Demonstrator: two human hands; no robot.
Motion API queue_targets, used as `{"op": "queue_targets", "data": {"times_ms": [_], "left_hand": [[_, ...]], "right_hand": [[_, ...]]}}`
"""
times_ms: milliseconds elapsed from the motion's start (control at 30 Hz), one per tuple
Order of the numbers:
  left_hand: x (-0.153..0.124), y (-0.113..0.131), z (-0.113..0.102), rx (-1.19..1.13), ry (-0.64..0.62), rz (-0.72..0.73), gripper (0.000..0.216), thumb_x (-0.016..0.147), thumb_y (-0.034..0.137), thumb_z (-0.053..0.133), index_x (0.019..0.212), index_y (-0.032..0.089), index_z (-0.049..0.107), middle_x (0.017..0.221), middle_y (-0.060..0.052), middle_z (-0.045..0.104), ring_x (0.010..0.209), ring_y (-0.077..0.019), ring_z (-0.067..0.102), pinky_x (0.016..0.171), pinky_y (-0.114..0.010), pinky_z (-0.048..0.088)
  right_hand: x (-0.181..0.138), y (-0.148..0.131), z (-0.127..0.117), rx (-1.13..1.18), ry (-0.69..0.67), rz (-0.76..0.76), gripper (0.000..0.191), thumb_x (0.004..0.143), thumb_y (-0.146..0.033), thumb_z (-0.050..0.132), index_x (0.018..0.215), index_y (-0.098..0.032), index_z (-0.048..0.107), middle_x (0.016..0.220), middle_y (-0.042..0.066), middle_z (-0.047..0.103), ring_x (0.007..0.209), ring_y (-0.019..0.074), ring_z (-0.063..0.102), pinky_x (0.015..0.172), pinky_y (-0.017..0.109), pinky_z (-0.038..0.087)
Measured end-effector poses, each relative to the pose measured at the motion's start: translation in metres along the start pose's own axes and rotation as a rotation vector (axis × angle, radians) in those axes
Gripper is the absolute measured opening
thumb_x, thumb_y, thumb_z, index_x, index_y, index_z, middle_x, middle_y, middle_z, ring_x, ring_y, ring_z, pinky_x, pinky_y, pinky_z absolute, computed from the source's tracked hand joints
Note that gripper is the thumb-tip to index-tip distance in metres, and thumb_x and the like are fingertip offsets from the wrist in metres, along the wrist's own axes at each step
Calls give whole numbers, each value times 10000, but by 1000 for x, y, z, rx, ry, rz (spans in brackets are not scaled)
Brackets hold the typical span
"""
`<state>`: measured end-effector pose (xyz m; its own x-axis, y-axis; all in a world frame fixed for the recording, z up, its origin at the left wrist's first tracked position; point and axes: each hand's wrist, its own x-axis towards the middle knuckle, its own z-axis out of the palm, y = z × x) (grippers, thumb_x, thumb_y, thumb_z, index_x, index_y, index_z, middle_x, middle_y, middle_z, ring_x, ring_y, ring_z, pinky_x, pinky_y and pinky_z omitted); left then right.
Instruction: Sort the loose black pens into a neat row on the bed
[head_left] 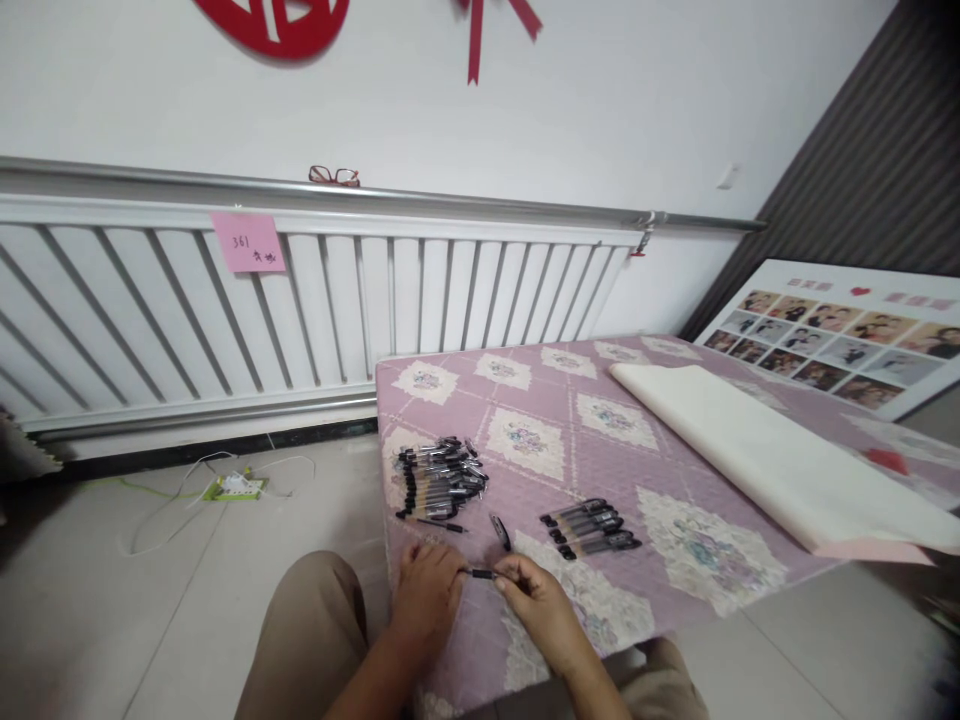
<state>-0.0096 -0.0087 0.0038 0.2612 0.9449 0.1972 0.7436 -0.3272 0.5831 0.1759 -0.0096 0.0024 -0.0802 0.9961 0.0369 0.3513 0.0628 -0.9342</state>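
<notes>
L hand curled on, R hand pinching, opp. ends of gel pen over tablecloth. Pen cap just beyond, btwn lg pen pile & sm pen row.

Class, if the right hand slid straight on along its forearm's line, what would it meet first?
Probably the loose black pen cap just beyond the right hand, though depth is hard to judge.

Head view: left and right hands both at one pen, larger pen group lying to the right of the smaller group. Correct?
One slip: the head view shows the larger pen group to the left of the smaller group. Left hand and right hand are both at one pen.
</notes>
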Motion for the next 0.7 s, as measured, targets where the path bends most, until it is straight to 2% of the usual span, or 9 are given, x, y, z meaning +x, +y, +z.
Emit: {"op": "queue_targets", "data": {"times_ms": [400, 700], "left_hand": [[0, 1, -2, -14, 8, -2, 202, 855, 156, 456, 898, 263, 621, 935, 5, 634, 955, -190, 533, 984, -432, 260], [0, -2, 1, 8, 28, 4, 178, 840, 163, 486, 882, 264, 627, 915, 10, 634, 937, -184, 537, 977, -419, 269]], "right_hand": [[1, -1, 2, -58, -25, -6, 124, 745, -295, 547, 789, -198, 610, 648, -30, 522, 625, 132, 487, 592, 225, 387], [-1, -15, 2, -120, -2, -38, 141, 762, -324, 543, 747, -202, 612, 682, -11, 576, 665, 154, 527, 628, 244, 412]]}}
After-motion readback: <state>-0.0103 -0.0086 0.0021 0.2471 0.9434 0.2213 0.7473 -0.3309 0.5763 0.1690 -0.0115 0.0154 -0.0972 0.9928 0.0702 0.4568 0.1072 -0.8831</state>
